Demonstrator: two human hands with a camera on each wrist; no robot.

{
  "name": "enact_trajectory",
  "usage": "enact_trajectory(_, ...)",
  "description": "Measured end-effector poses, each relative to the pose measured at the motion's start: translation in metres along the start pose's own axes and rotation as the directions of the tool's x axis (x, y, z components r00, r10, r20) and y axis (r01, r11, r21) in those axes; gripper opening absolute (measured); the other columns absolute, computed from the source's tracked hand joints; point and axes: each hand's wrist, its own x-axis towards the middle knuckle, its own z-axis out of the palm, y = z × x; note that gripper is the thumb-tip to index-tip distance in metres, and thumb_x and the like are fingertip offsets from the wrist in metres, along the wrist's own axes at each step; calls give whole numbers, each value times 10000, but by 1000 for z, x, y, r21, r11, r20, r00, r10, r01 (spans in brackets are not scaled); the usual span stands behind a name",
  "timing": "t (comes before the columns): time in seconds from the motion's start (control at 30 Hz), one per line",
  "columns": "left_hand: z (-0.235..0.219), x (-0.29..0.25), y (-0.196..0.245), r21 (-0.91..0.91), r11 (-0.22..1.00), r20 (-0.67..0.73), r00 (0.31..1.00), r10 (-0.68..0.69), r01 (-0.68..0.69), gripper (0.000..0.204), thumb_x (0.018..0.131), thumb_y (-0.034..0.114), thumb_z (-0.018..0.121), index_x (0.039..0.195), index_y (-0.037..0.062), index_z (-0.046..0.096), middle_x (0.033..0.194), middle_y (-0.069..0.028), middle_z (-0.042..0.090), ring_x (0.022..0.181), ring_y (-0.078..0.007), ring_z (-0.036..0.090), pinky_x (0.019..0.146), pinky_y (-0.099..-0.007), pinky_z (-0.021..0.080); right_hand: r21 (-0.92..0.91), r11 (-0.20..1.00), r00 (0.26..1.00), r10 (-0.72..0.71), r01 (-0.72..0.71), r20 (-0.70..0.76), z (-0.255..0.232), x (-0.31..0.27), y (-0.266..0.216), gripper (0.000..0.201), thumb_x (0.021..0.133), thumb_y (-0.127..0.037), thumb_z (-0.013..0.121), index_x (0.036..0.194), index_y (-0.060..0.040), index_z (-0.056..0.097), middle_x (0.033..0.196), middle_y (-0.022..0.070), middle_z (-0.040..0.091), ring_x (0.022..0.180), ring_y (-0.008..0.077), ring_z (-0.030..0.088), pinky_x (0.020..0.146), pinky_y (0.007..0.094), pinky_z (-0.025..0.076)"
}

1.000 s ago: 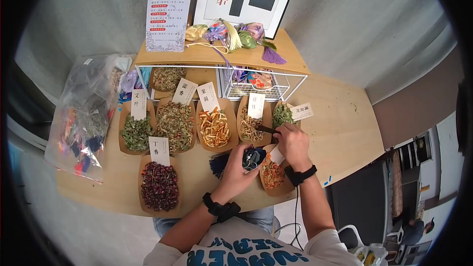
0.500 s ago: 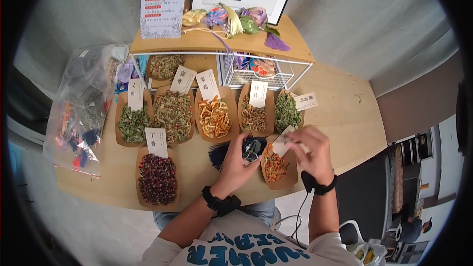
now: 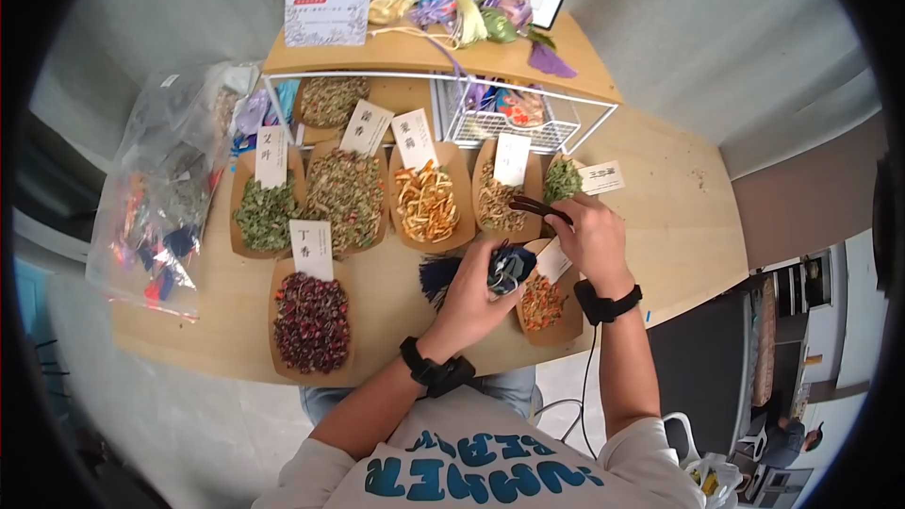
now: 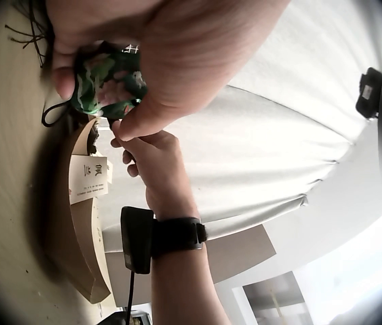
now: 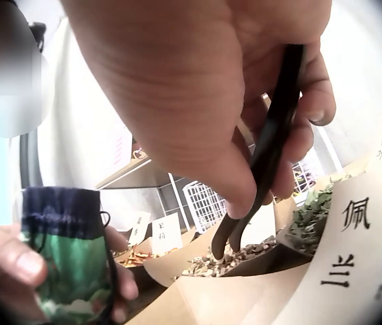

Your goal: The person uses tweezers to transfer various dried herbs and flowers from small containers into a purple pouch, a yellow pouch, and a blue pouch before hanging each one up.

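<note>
My left hand (image 3: 468, 297) grips a small drawstring pouch (image 5: 72, 261), green-patterned with a dark blue gathered top. Its opening faces up in the head view, and a dark tassel (image 3: 438, 273) lies beside that hand. In my right hand (image 3: 596, 243) are dark wooden tweezers (image 5: 275, 139), pinched between thumb and fingers. Their two tips are close together at the brown chopped twigs (image 5: 245, 258) in a paper tray (image 3: 535, 165). Nearest below the right hand stands a tray of orange-and-green dried bits (image 3: 542, 306) with a label card (image 5: 353, 244).
More paper trays hold green leaves (image 3: 264, 212), mixed herbs (image 3: 347, 198), orange strips (image 3: 427, 205) and dark red buds (image 3: 311, 325). Behind them a wooden shelf (image 3: 330, 58) bears finished sachets, above a white wire basket (image 3: 528, 137). A clear plastic bag (image 3: 156, 207) lies left.
The right hand and tweezers drew back from the twig tray toward the right, then returned to it. The left hand keeps hold of the pouch. The head view has shifted slightly.
</note>
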Motion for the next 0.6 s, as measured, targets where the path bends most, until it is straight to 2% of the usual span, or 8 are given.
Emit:
enact_trajectory(0.07, 2, -1, -3, -16, 1000, 19, 1000, 10, -9, 672, 933, 139, 851, 1476, -3, 481, 1412, -189, 611, 1321, -288, 643, 1088, -391, 514, -27, 994, 995, 102, -102, -15, 4, -3, 7, 114, 890, -193, 831, 947, -96, 816, 884, 93, 745, 812, 351, 741, 712, 461, 594)
enact_trajectory(0.1, 3, 0, -6, -29, 1000, 22, 1000, 6, -6, 673, 930, 137, 855, 1472, -6, 482, 1409, -185, 612, 1320, -281, 643, 1094, -389, 510, -15, 991, 991, 133, -133, 24, 9, -5, 12, 134, 900, -216, 829, 957, -95, 824, 918, 101, 766, 826, 349, 750, 726, 461, 600)
enact_trajectory(0.13, 2, 1, -5, -39, 999, 25, 1000, 1, 0, 673, 928, 135, 859, 1468, -8, 484, 1406, -181, 613, 1318, -275, 643, 1100, -386, 505, -26, 990, 990, 138, -137, 14, 12, -6, 15, 134, 900, -216, 829, 957, -95, 824, 918, 101, 766, 826, 349, 750, 726, 461, 600)
enact_trajectory(0.2, -1, 1, -2, -36, 999, 18, 1000, -11, 11, 677, 925, 133, 864, 1467, -11, 484, 1391, -175, 615, 1317, -267, 640, 1106, -382, 500, 86, 986, 985, 134, -144, 106, 18, -6, 14, 152, 905, -227, 829, 969, -89, 826, 945, 101, 778, 836, 344, 756, 734, 464, 602)
enact_trajectory(0.27, -5, 1, 2, -61, 994, 30, 995, -91, 92, 680, 922, 130, 863, 1469, -12, 484, 1389, -176, 615, 1318, -263, 636, 1113, -379, 494, 134, 982, 988, 120, -133, 100, 19, -5, 6, 160, 910, -234, 829, 971, -86, 826, 929, 105, 768, 827, 347, 754, 738, 469, 601)
enact_trajectory(0.4, -4, 0, 2, -93, 991, 45, 995, -91, 94, 683, 920, 128, 861, 1471, -16, 483, 1393, -182, 613, 1331, -266, 627, 1122, -381, 487, 118, 989, 993, 82, -91, 82, 18, -1, -8, 155, 889, -215, 841, 930, -73, 793, 873, 104, 720, 829, 342, 742, 726, 469, 588)
enact_trajectory(0.47, -4, 1, 4, -85, 991, 57, 994, -95, 100, 685, 920, 130, 858, 1472, -21, 482, 1400, -195, 610, 1344, -279, 618, 1134, -388, 478, 12, 999, 999, -38, 38, -7, 21, 0, -9, 140, 864, -166, 841, 883, -65, 746, 881, 98, 706, 867, 327, 733, 722, 460, 581)
enact_trajectory(0.6, -7, 3, 11, -91, 989, 61, 992, -112, 117, 691, 921, 132, 856, 1476, -21, 475, 1399, -200, 605, 1349, -293, 613, 1144, -395, 470, -25, 999, 999, -39, 38, -28, 25, -3, -5, 145, 850, -130, 835, 858, -59, 709, 896, 92, 699, 894, 320, 723, 728, 453, 579)
